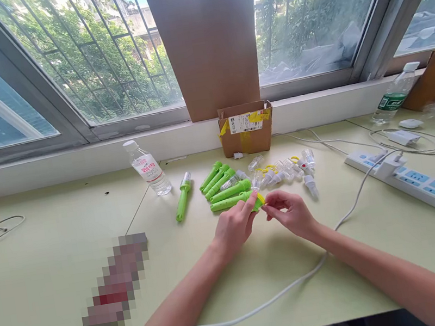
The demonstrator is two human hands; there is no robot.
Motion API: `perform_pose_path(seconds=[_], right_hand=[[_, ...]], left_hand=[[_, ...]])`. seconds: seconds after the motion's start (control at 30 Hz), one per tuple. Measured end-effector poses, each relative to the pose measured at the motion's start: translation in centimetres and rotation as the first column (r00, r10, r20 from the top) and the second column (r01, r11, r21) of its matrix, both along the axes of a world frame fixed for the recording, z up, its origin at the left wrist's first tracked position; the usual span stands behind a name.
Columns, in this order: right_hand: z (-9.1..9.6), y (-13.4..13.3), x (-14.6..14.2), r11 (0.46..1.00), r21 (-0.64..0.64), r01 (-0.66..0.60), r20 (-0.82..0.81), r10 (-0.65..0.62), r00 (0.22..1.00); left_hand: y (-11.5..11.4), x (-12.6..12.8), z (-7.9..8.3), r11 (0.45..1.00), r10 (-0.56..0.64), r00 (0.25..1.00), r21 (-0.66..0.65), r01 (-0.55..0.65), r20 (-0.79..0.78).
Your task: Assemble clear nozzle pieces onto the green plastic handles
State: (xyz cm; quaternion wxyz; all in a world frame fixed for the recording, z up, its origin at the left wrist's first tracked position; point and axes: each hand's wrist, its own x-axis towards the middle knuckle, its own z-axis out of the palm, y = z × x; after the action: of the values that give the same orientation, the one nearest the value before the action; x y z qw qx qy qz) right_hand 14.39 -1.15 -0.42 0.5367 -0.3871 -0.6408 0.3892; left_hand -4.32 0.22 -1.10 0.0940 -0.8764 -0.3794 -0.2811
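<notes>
My left hand is closed around a bright green plastic piece, with its index finger stretched along the top. A yellow ring shows at the end of this piece, and most of the rest is hidden by my fingers. My right hand pinches at the yellow ring with thumb and index finger. Just beyond my hands lie several green plastic tubes. Clear caps, white-tipped parts and loose yellow rings are scattered to their right. One green tube with a clear cap lies apart on the left.
A small cardboard box stands by the wall, a water bottle to its left. On the right are a power strip and another bottle. A white cable crosses over my left forearm. A blurred object lies left.
</notes>
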Motion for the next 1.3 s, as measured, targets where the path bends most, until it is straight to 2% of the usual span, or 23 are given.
perform_pose_path(seconds=[0.13,0.37,0.5,0.63,0.8,0.9,1.0,1.1,1.17,1.23,1.3], right_hand=[[0.0,-0.1,-0.1,1.000,-0.023,-0.012,-0.003,0.011,1.000],[0.3,-0.3,-0.7,0.986,-0.147,-0.075,-0.078,0.064,0.995],[0.6,-0.3,-0.8,0.980,-0.158,-0.122,-0.108,0.106,0.988],[0.4,0.2,-0.4,0.991,-0.079,-0.104,-0.029,0.102,0.994],[0.1,0.5,0.1,0.998,0.013,-0.066,0.071,0.065,0.995],[0.1,0.5,0.1,0.998,0.032,-0.058,0.069,0.056,0.996],[0.0,0.6,0.1,0.998,0.039,-0.057,0.058,0.055,0.997],[0.0,0.8,0.2,0.996,0.034,-0.085,0.024,0.084,0.996],[0.1,0.9,0.2,0.994,0.035,-0.099,0.002,0.099,0.995],[0.2,0.9,0.3,0.994,0.033,-0.107,-0.004,0.107,0.994],[0.5,0.9,0.3,0.993,0.019,-0.115,-0.002,0.115,0.993]], left_hand=[[0.1,-0.1,0.3,0.997,0.041,0.998,0.064,-0.038,-0.057],[0.5,-0.3,0.5,0.980,0.140,0.983,0.156,-0.120,-0.121],[0.2,0.0,0.4,0.992,0.114,0.992,0.054,-0.111,-0.053],[-0.3,0.4,0.4,0.997,0.055,0.998,-0.050,-0.052,0.041],[-0.5,0.6,0.6,0.995,0.047,0.999,-0.083,-0.047,0.004],[-0.5,0.5,0.7,0.992,-0.003,0.999,-0.128,0.008,0.038],[-0.4,0.4,0.8,0.977,-0.059,0.986,-0.194,0.089,0.154],[-0.4,0.4,1.0,0.943,-0.087,0.951,-0.283,0.175,0.297],[-0.4,0.6,1.2,0.900,-0.086,0.913,-0.362,0.242,0.398],[-0.5,0.8,1.6,0.831,-0.059,0.864,-0.455,0.320,0.500],[-0.7,1.0,2.0,0.727,0.006,0.804,-0.554,0.405,0.595]])
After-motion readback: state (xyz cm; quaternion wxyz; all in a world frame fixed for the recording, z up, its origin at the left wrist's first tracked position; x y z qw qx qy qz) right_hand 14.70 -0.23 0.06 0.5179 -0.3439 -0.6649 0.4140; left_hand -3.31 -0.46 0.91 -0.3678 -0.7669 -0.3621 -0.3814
